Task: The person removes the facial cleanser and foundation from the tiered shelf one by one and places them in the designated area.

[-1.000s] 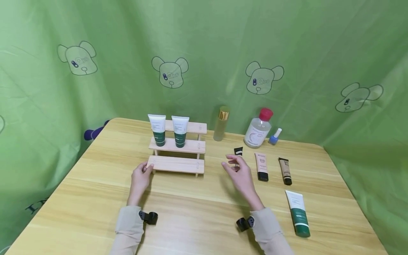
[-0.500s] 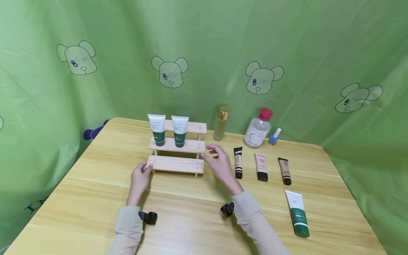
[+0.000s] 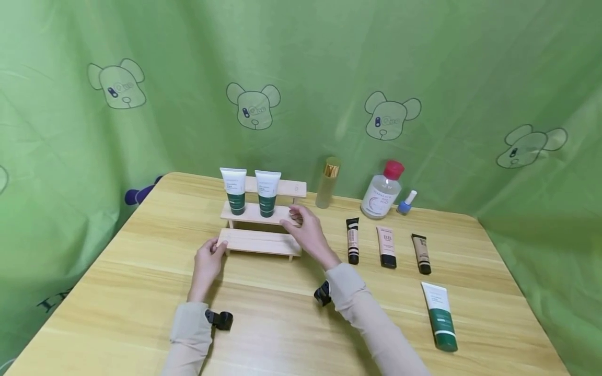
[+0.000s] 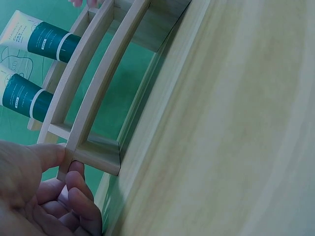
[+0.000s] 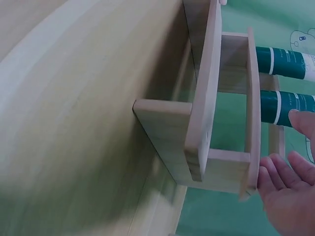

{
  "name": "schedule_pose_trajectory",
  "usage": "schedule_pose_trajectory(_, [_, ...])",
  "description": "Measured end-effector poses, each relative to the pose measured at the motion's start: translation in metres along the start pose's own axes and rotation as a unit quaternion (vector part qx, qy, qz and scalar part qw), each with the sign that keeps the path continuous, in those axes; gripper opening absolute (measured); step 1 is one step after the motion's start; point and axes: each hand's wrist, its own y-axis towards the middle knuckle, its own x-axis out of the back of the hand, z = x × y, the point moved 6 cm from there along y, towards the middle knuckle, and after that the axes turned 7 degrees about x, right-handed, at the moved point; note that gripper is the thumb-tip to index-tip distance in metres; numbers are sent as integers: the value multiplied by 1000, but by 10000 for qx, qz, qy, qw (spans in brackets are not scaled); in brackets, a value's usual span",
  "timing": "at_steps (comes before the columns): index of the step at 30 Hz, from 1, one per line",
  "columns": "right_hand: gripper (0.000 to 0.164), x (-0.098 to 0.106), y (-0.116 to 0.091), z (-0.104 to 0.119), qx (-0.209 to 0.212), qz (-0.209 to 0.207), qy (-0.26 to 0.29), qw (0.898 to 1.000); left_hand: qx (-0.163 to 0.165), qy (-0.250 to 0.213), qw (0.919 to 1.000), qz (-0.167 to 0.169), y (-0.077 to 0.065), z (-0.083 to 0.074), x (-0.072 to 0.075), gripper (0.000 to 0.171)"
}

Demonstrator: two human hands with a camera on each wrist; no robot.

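Left of centre in the head view, the wooden rack (image 3: 258,242) is pinched at its lower-left corner by the left hand (image 3: 207,261); two white-and-green tubes (image 3: 267,190) are borne upright on its middle tier. At that tier's right end, the right hand's (image 3: 307,231) fingers are held loosely bent, released. In the red-capped bottle (image 3: 379,201), the fill cannot be told.

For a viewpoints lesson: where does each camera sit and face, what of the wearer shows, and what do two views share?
Head: head-worn, facing forward and down at a three-step pale wooden stand; shows left hand, right hand and beige sleeves.
Left wrist: worn there, facing the stand's left end; left hand, plus fingertips at top.
Right wrist: worn there, facing the stand's right end; right hand, plus a fingertip at top.
Shared: both wrist views show two white-and-green plastic tubes on the stand, from opposite ends.
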Motion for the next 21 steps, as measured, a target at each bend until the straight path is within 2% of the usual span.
schedule_pose_trajectory(11, [54,-20,16,4,-199,328,-140,9992,36,-1,10000,-66,-1,0,0,43])
schedule_pose_trajectory(21, [56,-31,27,12,-223,383,-203,9988,107,-11,9999,49,-1,0,-1,44])
